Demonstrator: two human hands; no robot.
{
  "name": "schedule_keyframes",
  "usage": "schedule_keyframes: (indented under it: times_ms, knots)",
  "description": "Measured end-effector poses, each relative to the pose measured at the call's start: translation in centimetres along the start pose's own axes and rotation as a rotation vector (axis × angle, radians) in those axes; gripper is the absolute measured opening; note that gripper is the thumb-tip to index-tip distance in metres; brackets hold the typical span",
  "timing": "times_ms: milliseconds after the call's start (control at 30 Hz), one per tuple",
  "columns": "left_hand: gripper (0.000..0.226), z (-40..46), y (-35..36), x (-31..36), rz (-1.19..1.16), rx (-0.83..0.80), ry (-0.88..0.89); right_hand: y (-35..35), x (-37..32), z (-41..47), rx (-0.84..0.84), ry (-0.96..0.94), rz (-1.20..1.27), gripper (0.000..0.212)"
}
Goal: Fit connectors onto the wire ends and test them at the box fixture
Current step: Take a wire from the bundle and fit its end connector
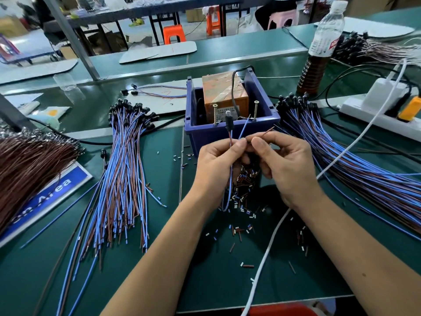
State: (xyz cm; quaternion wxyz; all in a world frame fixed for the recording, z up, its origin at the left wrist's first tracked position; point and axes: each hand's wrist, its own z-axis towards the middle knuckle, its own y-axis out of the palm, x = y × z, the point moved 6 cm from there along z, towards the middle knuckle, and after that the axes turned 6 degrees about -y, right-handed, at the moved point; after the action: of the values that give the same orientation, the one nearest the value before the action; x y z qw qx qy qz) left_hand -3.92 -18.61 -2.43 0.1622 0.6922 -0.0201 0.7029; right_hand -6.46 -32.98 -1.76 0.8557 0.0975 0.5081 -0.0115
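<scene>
Wire pair (230, 156) pinched in left hand (216, 165), brown wire end (267, 131) pinched between right hand (282, 165) fingertips.

My left hand (218, 165) and right hand (284, 169) are bare, without gloves, rings or a watch. My forearms are bare too; no sleeve shows. My fingernails are short and unpainted.

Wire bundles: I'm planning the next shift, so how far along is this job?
Done, it seems: two bundles with black connectors fitted, left and right of the blue box fixture. In hand: the left hand and right hand hold one connectored wire pair before the fixture's screws. Left: the brown wire heap, seemingly unfitted.
</scene>
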Motion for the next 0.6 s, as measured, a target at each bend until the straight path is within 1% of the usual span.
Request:
schedule_keyframes:
  times_ms: [100,167,233,267,300,367,467,600]
  knots:
    - [0.024,-1.1,-0.3,2.3,0.255,0.164,0.369,-0.6,0.1,0.3,0.043,0.026,0.077,0.017]
    - [0.030,-1.9,-0.6,3.1,0.318,0.300,0.486,-0.9,0.2,0.5,0.073,0.046,0.119,0.015]
    - [0.035,-2.1,-1.3,3.5,0.325,0.421,0.517,-1.1,0.0,0.5,0.102,0.016,0.076,0.011]
    - [0.034,-2.2,-1.6,3.5,0.333,0.472,0.519,-1.2,-0.2,0.5,0.110,-0.017,0.026,0.009]
    - [0.031,-2.2,-2.0,3.4,0.331,0.513,0.512,-1.1,-0.4,0.4,0.115,-0.051,-0.028,0.009]
    - [0.033,-2.1,-2.5,3.4,0.302,0.573,0.486,-0.9,-0.6,0.3,0.144,-0.112,-0.137,0.010]
    - [0.038,-2.1,-2.7,3.5,0.315,0.588,0.478,-0.8,-1.0,0.2,0.219,-0.195,-0.283,0.013]
    - [0.021,-1.7,-2.9,3.3,0.307,0.592,0.468,-0.8,-1.1,0.2,0.247,-0.229,-0.329,0.017]
